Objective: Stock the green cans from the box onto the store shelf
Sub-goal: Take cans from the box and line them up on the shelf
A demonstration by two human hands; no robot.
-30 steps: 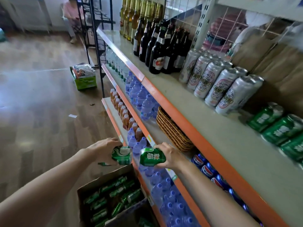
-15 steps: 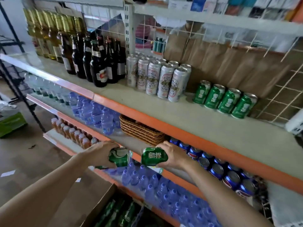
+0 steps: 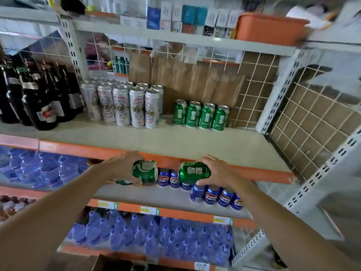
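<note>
My left hand (image 3: 123,166) grips a green can (image 3: 145,171) lying sideways, its end facing right. In my right hand (image 3: 215,173) is a second green can (image 3: 193,172), also held sideways. Both cans hang just in front of the orange edge of the store shelf (image 3: 195,145). At the back of that shelf stands a row of several green cans (image 3: 201,116), upright against the wire grid. A corner of the cardboard box (image 3: 101,264) shows at the bottom edge; its contents are mostly out of view.
Tall silver cans (image 3: 127,106) and dark bottles (image 3: 39,98) fill the shelf left of the green row. Blue cans (image 3: 213,194) sit on the shelf below, water bottles (image 3: 156,237) lower down. A white upright post (image 3: 277,100) and wire side panel close the right end.
The view has swung right and up from the box toward the shelf. Both hands, each still holding a can, have risen to the level of the shelf's orange edge.
</note>
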